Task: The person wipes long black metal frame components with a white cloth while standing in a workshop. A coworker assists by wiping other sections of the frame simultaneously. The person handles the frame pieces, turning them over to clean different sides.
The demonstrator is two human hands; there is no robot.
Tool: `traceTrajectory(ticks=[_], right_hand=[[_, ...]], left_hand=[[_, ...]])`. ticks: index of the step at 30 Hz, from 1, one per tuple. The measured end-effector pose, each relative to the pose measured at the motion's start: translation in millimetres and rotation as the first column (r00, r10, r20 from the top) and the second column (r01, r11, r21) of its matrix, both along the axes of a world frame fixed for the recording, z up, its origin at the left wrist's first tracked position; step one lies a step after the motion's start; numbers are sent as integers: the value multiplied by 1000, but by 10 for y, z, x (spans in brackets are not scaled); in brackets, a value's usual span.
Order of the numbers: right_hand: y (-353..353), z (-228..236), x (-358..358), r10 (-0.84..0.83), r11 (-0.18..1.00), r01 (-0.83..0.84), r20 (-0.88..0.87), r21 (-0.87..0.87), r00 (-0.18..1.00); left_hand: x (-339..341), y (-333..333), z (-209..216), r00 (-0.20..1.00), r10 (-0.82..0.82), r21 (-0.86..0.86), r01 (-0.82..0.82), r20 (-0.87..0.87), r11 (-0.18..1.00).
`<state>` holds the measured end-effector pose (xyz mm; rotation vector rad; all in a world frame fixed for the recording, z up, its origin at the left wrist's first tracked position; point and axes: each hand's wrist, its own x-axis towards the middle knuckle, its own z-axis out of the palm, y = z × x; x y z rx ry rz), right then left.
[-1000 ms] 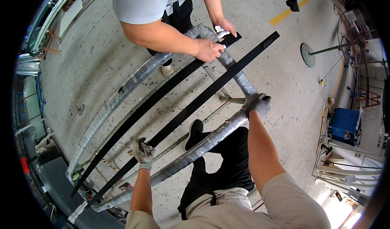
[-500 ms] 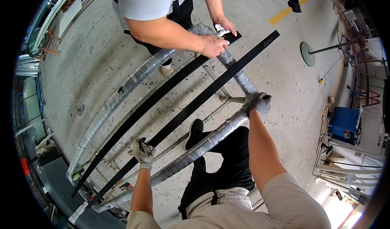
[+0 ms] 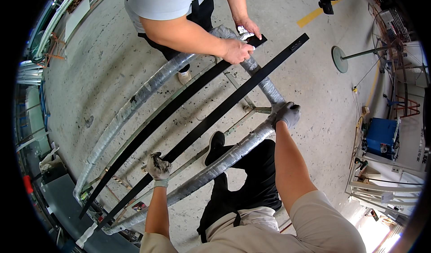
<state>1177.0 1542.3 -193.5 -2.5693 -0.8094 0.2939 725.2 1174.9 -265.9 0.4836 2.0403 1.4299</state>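
Observation:
Two long black bars lie side by side at a slant across a padded frame (image 3: 242, 146) wrapped in grey film. My left hand (image 3: 158, 167), in a stained grey glove, is closed around the lower part of the nearer black bar (image 3: 215, 106). My right hand (image 3: 288, 114), also gloved in grey, grips the near right corner of the wrapped frame, its fingers curled over the padding. Across from me, a person's bare hands (image 3: 239, 51) hold a crumpled white wipe or film (image 3: 244, 34) at the upper end of the farther black bar (image 3: 179, 99).
Thin metal struts (image 3: 238, 89) run under the bars. A dark bench (image 3: 67, 199) stands at the lower left. Toward the right are a stand fan with a round green base (image 3: 340, 59), a blue box (image 3: 380, 137) and a rack of pale profiles (image 3: 381, 191). The floor is speckled concrete.
The other person's near hand has shifted very slightly to the right along the bar's end. Both my hands, the bars and the frame stay where they were.

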Motion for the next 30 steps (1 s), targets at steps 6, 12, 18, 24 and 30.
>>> traceTrajectory(ticks=[6, 12, 18, 24, 30], right_hand=[[10, -63, 37, 7, 1000, -7, 16, 6, 1000], [13, -85, 47, 5, 1000, -6, 26, 13, 1000], [12, -86, 35, -12, 998, 11, 9, 56, 1000], [9, -143, 70, 3, 999, -4, 21, 34, 1000], [13, -161, 82, 5, 1000, -6, 24, 24, 1000]], left_hand=[[-42, -38, -61, 989, 59, 13, -61, 138, 998], [-57, -39, -108, 982, 76, 5, -78, 173, 997], [-22, -16, -55, 996, 40, 5, -40, 83, 999], [-75, -97, -160, 999, 7, -2, -7, 34, 1000], [-89, -117, -200, 983, -99, -28, 96, -153, 995]])
